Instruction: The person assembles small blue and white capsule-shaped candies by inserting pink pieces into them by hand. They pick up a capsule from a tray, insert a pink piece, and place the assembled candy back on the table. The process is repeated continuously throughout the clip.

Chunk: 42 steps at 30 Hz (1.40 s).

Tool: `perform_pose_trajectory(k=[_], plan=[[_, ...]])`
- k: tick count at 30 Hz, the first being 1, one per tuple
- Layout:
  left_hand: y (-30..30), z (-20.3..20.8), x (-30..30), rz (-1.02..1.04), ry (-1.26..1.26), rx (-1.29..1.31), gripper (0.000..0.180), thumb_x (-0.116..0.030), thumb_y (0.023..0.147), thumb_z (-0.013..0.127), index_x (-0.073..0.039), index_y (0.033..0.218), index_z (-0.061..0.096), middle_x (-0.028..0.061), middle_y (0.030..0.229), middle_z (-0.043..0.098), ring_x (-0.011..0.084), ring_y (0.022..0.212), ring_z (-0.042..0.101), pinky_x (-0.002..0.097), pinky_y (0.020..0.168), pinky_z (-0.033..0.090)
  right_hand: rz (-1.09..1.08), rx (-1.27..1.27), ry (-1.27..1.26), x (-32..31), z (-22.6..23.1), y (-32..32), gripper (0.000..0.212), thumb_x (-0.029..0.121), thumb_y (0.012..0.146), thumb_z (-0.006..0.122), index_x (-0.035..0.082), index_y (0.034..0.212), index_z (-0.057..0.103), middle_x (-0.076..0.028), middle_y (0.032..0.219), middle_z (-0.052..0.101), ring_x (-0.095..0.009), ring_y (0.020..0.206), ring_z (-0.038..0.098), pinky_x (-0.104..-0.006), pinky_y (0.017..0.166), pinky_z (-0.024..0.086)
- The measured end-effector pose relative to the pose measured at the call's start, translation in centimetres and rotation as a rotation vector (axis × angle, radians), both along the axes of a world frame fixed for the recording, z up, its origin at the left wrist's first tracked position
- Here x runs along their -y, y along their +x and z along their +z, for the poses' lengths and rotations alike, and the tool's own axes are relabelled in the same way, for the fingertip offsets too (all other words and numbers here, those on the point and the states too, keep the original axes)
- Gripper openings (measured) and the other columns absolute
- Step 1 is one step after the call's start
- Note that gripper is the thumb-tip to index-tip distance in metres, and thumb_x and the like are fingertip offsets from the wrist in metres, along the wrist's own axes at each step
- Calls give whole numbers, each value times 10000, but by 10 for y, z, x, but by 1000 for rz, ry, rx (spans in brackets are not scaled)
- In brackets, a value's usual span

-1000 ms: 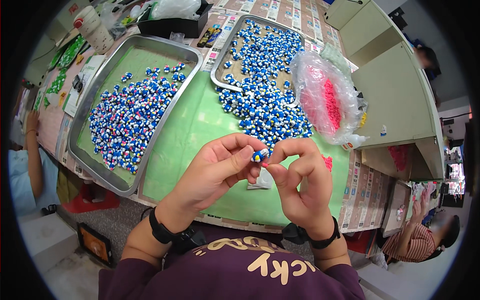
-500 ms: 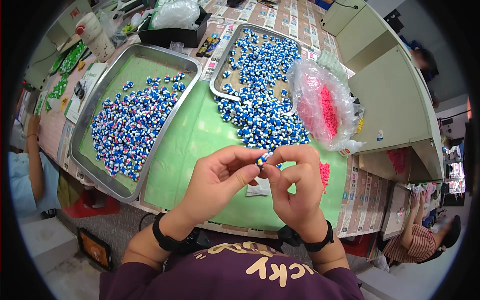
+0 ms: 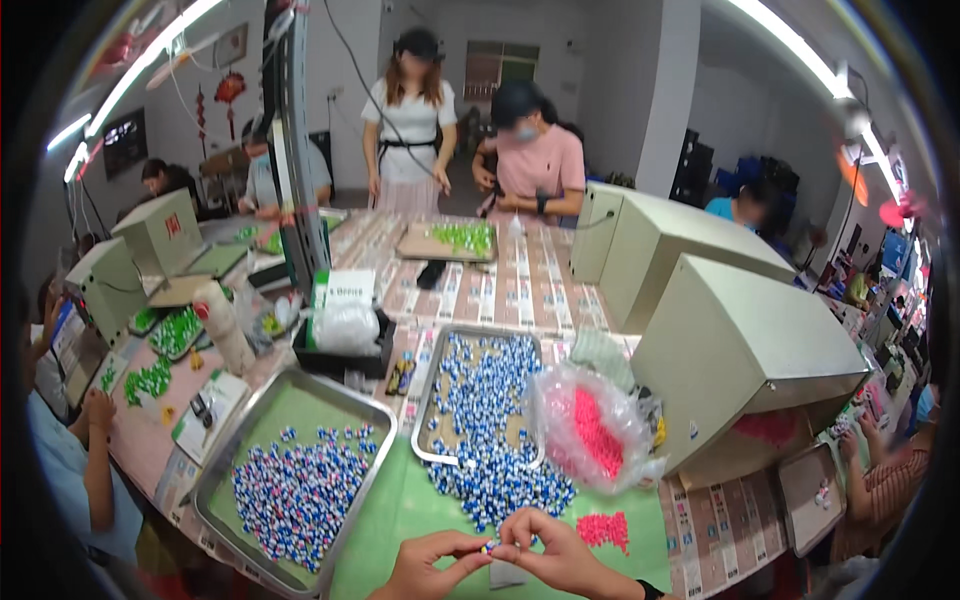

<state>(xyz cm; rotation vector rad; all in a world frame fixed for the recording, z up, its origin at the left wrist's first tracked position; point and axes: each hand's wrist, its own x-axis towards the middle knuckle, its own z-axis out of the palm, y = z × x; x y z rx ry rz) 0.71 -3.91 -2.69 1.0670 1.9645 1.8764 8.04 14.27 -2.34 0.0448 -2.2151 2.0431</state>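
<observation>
My left hand (image 3: 437, 566) pinches a small blue-and-white molded piece (image 3: 488, 548) between thumb and forefinger. Against its right side press the closed fingertips of my right hand (image 3: 548, 555); whatever they may hold is too small to make out. Beneath the hands a small pale sheet (image 3: 507, 575) lies on the green work mat (image 3: 400, 520). Just beyond, a heap of similar blue-and-white pieces (image 3: 500, 490) spills over the near edge of a metal tray (image 3: 428, 400). Tiny pink pieces (image 3: 604, 531) lie to the right of my right hand.
Left stands a larger metal tray (image 3: 225, 470) holding blue-and-white pieces with pink spots. A clear plastic bag (image 3: 553, 405) of pink pieces sits right, beside a beige metal housing (image 3: 740, 360). Behind are a black box (image 3: 345, 365) and a speckled bottle (image 3: 228, 330). Several people work around the table.
The view has tilted up, bringing the far table and people into sight; my hands now appear lower in the picture. The small piece is still pinched between them.
</observation>
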Motion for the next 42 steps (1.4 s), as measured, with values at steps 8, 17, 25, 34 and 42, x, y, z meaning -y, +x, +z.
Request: perform_pose_trajectory(k=[8, 17, 25, 34, 42], plan=[[-53, -10, 41, 439, -64, -113, 124, -18, 791, 685, 4, 913, 691, 64, 791, 679, 101, 663, 628, 239, 599, 500, -71, -82, 331, -47, 9, 17, 199, 39, 850, 698, 52, 849, 500, -49, 862, 596, -131, 810, 571, -282, 726, 464], [-91, -20, 140, 903, -629, -304, 206, -68, 788, 658, 50, 956, 655, 142, 744, 612, 225, 593, 595, 332, 577, 474, -126, 355, 673, -90, -19, 80, 188, 103, 777, 690, 25, 871, 546, -140, 840, 597, -307, 796, 602, -388, 703, 474], [-74, 11, 58, 577, -539, -239, 334, -149, 803, 732, 11, 1080, 638, 92, 790, 619, 179, 677, 590, 290, 597, 471, -205, 167, 781, -83, -29, 67, 131, 32, 784, 632, 19, 856, 524, -168, 851, 581, -362, 825, 586, -413, 706, 470], [-84, -25, -17, 226, -636, -346, 324, -40, 776, 697, -50, 1086, 601, 148, 1092, 556, 331, 969, 592, 419, 815, 491, -204, 119, 722, -71, -28, 60, 105, -26, 792, 589, 5, 854, 510, -170, 835, 562, -357, 803, 571, -407, 702, 462], [-94, -49, -33, 229, -680, -307, 302, -61, 734, 740, -62, 978, 563, 145, 1019, 525, 359, 932, 588, 442, 792, 489, -191, 83, 778, -71, -34, 56, 91, -42, 783, 569, -2, 840, 510, -166, 812, 557, -351, 806, 573, -405, 698, 461]])
